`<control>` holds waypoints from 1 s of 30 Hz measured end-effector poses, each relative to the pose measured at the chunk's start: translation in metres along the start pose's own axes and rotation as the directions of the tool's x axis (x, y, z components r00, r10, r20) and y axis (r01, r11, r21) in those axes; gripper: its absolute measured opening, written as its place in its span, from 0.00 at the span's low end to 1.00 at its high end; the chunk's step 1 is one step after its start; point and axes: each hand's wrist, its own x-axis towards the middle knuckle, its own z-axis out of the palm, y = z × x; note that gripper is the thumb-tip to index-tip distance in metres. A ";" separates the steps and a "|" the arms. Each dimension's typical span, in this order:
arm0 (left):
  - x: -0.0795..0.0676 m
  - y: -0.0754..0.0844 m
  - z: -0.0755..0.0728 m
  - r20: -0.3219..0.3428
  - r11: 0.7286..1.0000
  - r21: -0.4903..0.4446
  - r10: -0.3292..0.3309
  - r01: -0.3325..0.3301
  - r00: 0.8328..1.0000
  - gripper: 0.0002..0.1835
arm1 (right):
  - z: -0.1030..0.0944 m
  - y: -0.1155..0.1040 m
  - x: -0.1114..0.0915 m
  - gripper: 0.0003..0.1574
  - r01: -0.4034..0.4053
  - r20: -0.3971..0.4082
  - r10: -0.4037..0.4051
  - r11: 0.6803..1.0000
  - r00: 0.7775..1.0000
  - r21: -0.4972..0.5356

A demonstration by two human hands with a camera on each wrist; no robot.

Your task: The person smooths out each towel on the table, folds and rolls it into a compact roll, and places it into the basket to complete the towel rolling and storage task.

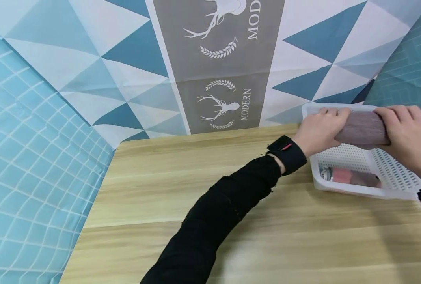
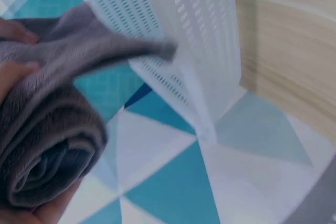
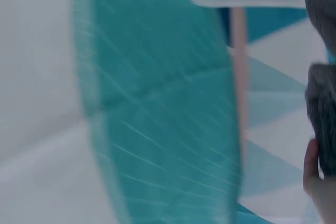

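Both hands hold a rolled grey-purple towel (image 1: pixel 363 128) above a white perforated basket (image 1: pixel 359 192). My left hand (image 1: pixel 322 130) grips the towel's left end, my right hand (image 1: pixel 410 136) its right end. Spiral layers of the roll (image 2: pixel 55 153) show in the left wrist view, with a loose flap sticking out past it. At the right edge of the right wrist view, part of a hand (image 3: pixel 321 192) touches the dark towel (image 3: pixel 323 111). Inside the basket, along its near side, lies a small cylindrical container (image 1: pixel 352 177) with a pink band and a silvery end.
The basket stands at the back right of a light wooden table (image 1: pixel 182 189). Behind the table hangs a patterned cloth (image 1: pixel 228 67) with blue triangles and deer prints. A blue checked cloth (image 1: pixel 43 165) covers the left side.
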 end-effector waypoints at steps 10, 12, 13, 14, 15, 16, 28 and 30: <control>0.013 0.039 0.046 0.131 0.997 0.034 -0.074 0.070 0.989 0.34 | 0.046 0.025 -0.046 0.58 0.013 0.233 -0.019 1.000 0.972 0.028; 0.013 0.044 0.058 0.230 0.993 -0.002 -0.115 0.118 0.966 0.29 | 0.056 0.026 -0.052 0.54 -0.016 0.396 -0.022 0.995 0.918 0.093; 0.013 0.046 0.063 0.278 0.989 -0.026 -0.130 0.143 0.952 0.25 | 0.060 0.026 -0.055 0.51 -0.034 0.450 -0.036 0.989 0.892 0.146; 0.013 0.047 0.067 0.314 0.986 -0.041 -0.139 0.159 0.939 0.22 | 0.064 0.027 -0.057 0.49 -0.058 0.495 -0.047 0.979 0.868 0.194; 0.013 0.047 0.070 0.348 0.982 -0.063 -0.144 0.176 0.926 0.20 | 0.067 0.028 -0.059 0.47 -0.089 0.533 -0.059 0.965 0.844 0.248; 0.012 0.048 0.074 0.371 0.981 -0.075 -0.138 0.178 0.918 0.20 | 0.068 0.029 -0.060 0.45 -0.119 0.568 -0.070 0.950 0.820 0.288; 0.001 0.049 0.084 0.522 0.991 -0.043 -0.086 0.127 0.849 0.28 | 0.069 0.022 -0.078 0.49 -0.280 0.692 -0.080 0.877 0.718 0.391; 0.000 0.044 0.079 0.483 0.992 -0.040 -0.088 0.122 0.871 0.29 | 0.064 0.024 -0.074 0.51 -0.272 0.708 -0.057 0.900 0.704 0.342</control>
